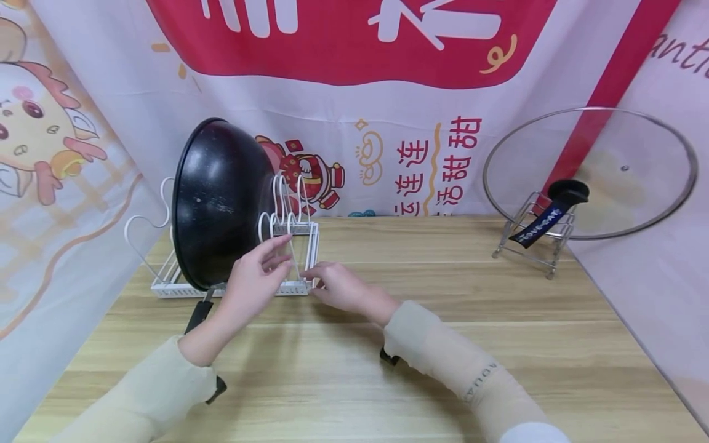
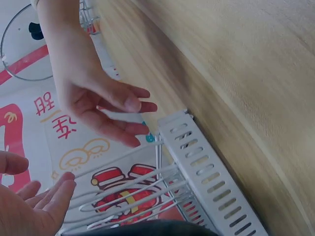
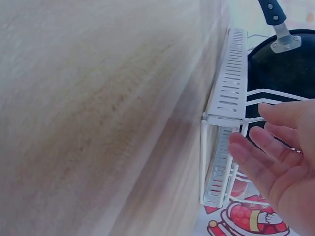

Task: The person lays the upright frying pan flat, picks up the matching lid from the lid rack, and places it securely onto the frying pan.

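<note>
A white metal pan rack with slotted side rails and curved wire dividers stands on the table. A black wok is propped on its side in the rack, its handle pointing toward me. My left hand is by the front dividers with fingers loosely bent; whether a fingertip touches the wire, I cannot tell. Beside the rack's right front corner is my right hand. In the right wrist view that hand has its fingers spread and slightly bent, with nothing gripped.
At the back right a glass lid with a black knob leans on a small wire stand, a dark strap hanging from it. The wood-grain table meets printed cloth walls behind and at both sides.
</note>
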A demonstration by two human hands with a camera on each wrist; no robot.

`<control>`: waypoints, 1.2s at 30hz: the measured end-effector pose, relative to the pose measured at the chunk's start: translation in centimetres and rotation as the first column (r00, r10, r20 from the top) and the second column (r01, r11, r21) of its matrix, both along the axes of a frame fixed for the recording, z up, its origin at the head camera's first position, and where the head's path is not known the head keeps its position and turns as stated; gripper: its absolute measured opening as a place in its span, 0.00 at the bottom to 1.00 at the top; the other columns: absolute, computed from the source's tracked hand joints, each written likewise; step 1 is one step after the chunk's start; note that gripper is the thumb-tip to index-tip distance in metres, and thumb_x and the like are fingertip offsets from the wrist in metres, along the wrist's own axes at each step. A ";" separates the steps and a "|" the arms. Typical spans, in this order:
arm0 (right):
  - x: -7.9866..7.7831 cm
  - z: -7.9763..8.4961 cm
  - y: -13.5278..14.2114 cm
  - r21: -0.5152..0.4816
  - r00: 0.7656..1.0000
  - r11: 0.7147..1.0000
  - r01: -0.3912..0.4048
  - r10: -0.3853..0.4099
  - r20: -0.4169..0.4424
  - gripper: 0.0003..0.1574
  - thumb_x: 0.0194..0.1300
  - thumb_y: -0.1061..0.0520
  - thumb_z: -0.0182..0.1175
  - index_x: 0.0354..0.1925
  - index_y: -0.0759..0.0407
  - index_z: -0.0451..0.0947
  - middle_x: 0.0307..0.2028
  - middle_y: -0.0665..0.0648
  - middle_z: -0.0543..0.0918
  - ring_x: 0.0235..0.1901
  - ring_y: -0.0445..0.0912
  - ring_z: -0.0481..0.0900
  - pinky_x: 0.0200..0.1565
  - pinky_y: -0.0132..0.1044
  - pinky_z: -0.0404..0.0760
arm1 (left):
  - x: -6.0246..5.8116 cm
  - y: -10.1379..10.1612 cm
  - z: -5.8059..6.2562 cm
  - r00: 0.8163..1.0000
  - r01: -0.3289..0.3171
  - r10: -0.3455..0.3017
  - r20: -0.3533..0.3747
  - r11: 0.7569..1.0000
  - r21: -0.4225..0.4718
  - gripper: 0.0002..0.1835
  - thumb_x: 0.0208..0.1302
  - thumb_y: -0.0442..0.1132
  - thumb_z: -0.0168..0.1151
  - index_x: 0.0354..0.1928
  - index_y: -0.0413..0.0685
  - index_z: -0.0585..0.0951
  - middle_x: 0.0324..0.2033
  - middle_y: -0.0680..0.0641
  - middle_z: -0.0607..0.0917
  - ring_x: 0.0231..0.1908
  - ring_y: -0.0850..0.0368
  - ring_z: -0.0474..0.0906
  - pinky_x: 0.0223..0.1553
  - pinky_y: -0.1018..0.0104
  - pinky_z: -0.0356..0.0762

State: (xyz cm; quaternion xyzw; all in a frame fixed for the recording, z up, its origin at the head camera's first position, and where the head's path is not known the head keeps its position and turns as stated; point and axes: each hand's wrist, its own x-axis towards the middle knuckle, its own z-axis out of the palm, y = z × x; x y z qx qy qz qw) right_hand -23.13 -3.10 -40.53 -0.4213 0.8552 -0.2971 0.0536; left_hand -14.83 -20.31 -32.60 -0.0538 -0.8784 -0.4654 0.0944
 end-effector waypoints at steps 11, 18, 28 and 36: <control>0.7 0.8 0.7 0.041 0.999 0.999 -0.023 0.022 0.027 0.28 0.70 0.62 0.65 0.66 0.61 0.76 0.62 0.58 0.81 0.56 0.48 0.82 0.58 0.31 0.78 | 0.9 -1.1 1.5 0.998 0.010 -0.014 -0.054 0.997 -0.072 0.14 0.73 0.32 0.60 0.58 0.39 0.82 0.52 0.41 0.86 0.51 0.48 0.84 0.52 0.61 0.82; 1.7 0.9 0.7 0.035 0.997 0.997 -0.072 0.072 -0.014 0.27 0.70 0.61 0.65 0.66 0.60 0.77 0.61 0.58 0.81 0.58 0.47 0.80 0.61 0.32 0.76 | 1.7 -1.8 2.0 0.999 0.002 -0.006 -0.040 0.996 -0.085 0.12 0.73 0.32 0.61 0.54 0.40 0.84 0.47 0.41 0.88 0.44 0.50 0.85 0.41 0.75 0.78; 3.1 1.0 0.4 -0.001 0.996 0.996 -0.091 0.091 -0.006 0.25 0.70 0.62 0.66 0.63 0.63 0.79 0.54 0.59 0.85 0.49 0.48 0.83 0.51 0.27 0.79 | 2.3 -2.9 1.8 0.999 0.022 -0.025 -0.033 0.996 -0.085 0.09 0.74 0.32 0.60 0.48 0.39 0.87 0.40 0.43 0.90 0.41 0.51 0.87 0.37 0.75 0.79; 3.8 1.1 0.1 0.002 0.991 0.991 -0.135 0.135 -0.004 0.25 0.71 0.62 0.64 0.65 0.62 0.78 0.58 0.57 0.84 0.53 0.44 0.82 0.54 0.24 0.76 | 3.1 -4.5 1.8 0.994 0.048 -0.060 -0.090 0.990 -0.132 0.07 0.72 0.33 0.63 0.45 0.42 0.88 0.38 0.45 0.90 0.37 0.64 0.85 0.34 0.76 0.78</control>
